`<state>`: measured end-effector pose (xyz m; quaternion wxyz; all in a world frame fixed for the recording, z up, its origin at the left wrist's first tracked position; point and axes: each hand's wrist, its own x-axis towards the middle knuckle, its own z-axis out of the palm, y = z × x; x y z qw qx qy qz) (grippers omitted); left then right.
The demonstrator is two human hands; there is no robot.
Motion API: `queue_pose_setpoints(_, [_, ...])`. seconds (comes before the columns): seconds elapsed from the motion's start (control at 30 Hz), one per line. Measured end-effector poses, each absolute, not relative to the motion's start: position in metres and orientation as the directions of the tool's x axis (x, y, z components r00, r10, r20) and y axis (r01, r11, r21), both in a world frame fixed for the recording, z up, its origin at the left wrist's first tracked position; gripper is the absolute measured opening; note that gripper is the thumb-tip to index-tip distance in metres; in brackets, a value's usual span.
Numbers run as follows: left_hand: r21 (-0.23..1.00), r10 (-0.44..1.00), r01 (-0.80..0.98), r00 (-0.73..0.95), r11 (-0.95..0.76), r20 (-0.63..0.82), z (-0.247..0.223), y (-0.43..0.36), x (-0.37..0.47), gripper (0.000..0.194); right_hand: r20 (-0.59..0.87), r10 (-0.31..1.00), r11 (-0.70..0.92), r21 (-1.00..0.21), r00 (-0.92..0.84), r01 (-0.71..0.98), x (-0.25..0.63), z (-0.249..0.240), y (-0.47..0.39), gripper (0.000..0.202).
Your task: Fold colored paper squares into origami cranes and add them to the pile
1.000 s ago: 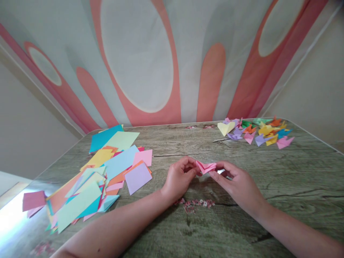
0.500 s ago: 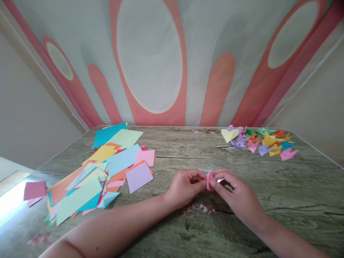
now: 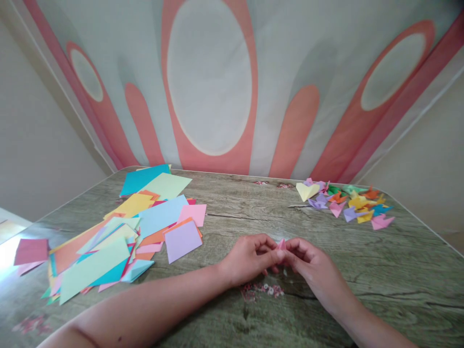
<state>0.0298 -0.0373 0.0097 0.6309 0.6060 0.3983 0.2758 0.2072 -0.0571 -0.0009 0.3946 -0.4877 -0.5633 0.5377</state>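
Both L hand (image 3: 250,259) & R hand (image 3: 308,261) are pinching pink paper (image 3: 282,245) just beyond the pink-white patch (image 3: 268,289), now hiding all but the paper's tip vs. its spread V earlier, prob. creasing it.

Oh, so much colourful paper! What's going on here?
A person's left hand and right hand pinch a small folded pink paper between their fingertips, mostly hidden by the fingers. Overlapping coloured sheets lie to the left on the wood-patterned tabletop; a cluster of small folded paper shapes sits at the far right.
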Motion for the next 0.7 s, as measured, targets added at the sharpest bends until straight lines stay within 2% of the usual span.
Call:
queue_pose_setpoints(0.33, [0.977,0.825,0.141,0.524,0.163,-0.213,0.006,-0.031,0.024,0.036,-0.105,0.964,-0.074,-0.988,-0.245,0.132,0.203,-0.005,-0.06,0.027])
queue_pose_setpoints(0.43, [0.957,0.883,0.289,0.455,-0.023,-0.116,0.007,-0.034,0.024,0.03,-0.106,0.977,-0.073,-0.981,-0.183,0.181,0.202,-0.006,-0.062,0.03])
queue_pose_setpoints(0.53, [0.852,0.901,0.449,0.431,-0.269,0.058,0.008,-0.039,0.025,0.021,-0.082,0.989,-0.051,-0.969,-0.12,0.241,0.199,-0.005,-0.063,0.032])
queue_pose_setpoints(0.63, [0.772,0.887,0.517,0.444,-0.37,0.128,0.01,-0.043,0.026,0.013,-0.04,0.993,-0.011,-0.964,-0.107,0.264,0.197,-0.003,-0.066,0.03])
queue_pose_setpoints(0.7, [0.765,0.881,0.52,0.455,-0.381,0.13,0.01,-0.044,0.027,0.01,-0.016,0.994,0.014,-0.965,-0.108,0.263,0.197,-0.001,-0.067,0.028])
